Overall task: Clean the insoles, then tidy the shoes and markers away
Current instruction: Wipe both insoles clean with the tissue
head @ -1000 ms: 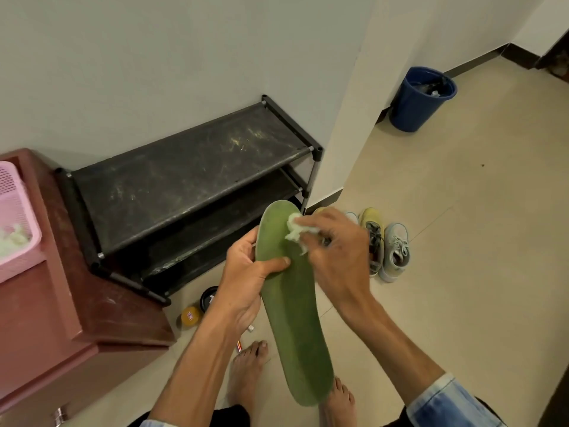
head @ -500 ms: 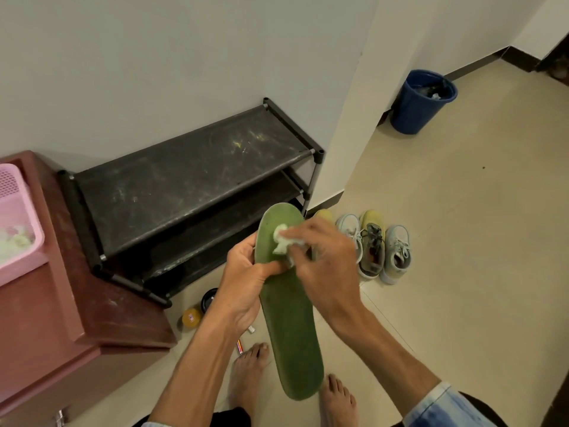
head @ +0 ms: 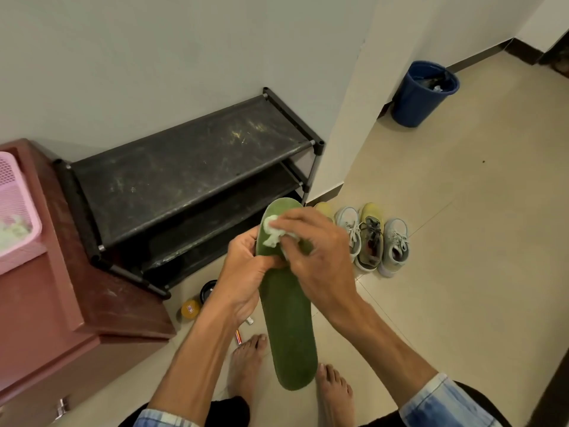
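Observation:
A long green insole (head: 289, 318) is held upright in front of me, above my bare feet. My left hand (head: 246, 272) grips its left edge near the toe end. My right hand (head: 317, 260) presses a crumpled white wipe (head: 272, 232) onto the insole's toe area. Several shoes (head: 369, 238), pale grey and yellow-green, stand in a row on the floor to the right of the hands. A marker (head: 238, 336) lies on the floor by my left foot, mostly hidden behind my left arm.
A black two-tier shoe rack (head: 184, 171) stands against the wall. A reddish-brown cabinet (head: 61, 303) with a pink basket (head: 15, 211) is on the left. A small yellow-lidded jar (head: 190, 309) and a dark round tin (head: 207, 292) sit on the floor. A blue bin (head: 421, 94) stands far right.
My right hand has slid the wipe leftward across the insole's toe end. The insole stays in my left hand.

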